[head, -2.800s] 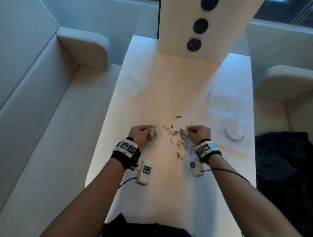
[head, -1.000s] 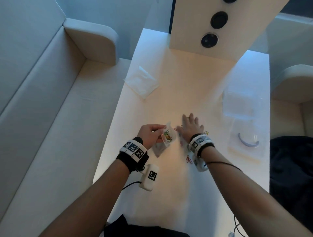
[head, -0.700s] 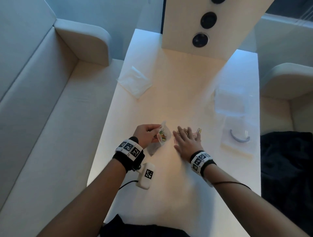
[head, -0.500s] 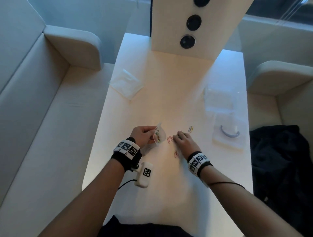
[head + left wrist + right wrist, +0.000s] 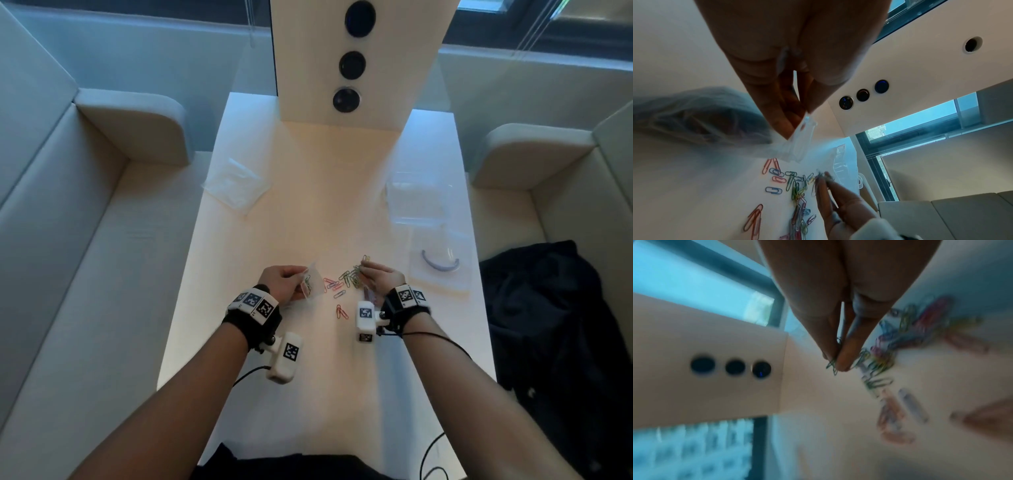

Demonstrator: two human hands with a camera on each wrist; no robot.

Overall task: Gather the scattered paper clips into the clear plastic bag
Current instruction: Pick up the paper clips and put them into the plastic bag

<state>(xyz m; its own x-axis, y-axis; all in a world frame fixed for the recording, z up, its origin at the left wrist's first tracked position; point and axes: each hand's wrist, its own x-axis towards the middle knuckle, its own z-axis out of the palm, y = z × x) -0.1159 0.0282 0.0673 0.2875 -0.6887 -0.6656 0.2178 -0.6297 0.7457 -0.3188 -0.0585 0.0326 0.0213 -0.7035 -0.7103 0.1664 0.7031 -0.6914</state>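
My left hand (image 5: 301, 278) pinches the rim of a small clear plastic bag (image 5: 311, 282) and holds it just above the white table (image 5: 308, 394); a few clips show inside it. In the left wrist view the bag's edge (image 5: 800, 139) hangs from my fingertips. Several coloured paper clips (image 5: 337, 285) lie scattered between my hands, with red ones (image 5: 341, 311) nearest me. My right hand (image 5: 363, 269) pinches a small bunch of clips at the right end of the pile. The right wrist view shows green clips (image 5: 833, 365) between thumb and finger, blurred.
A folded clear bag (image 5: 236, 186) lies at the far left of the table. A clear plastic box (image 5: 418, 202) and a pouch holding a blue curved piece (image 5: 440, 269) lie at the right. A white panel with three round sockets (image 5: 352, 65) stands behind. A black garment (image 5: 555, 325) lies on the right seat.
My right hand lay flat over the clips a second ago, then curled, and now pinches several of them. My left hand has kept holding the bag in about the same place.
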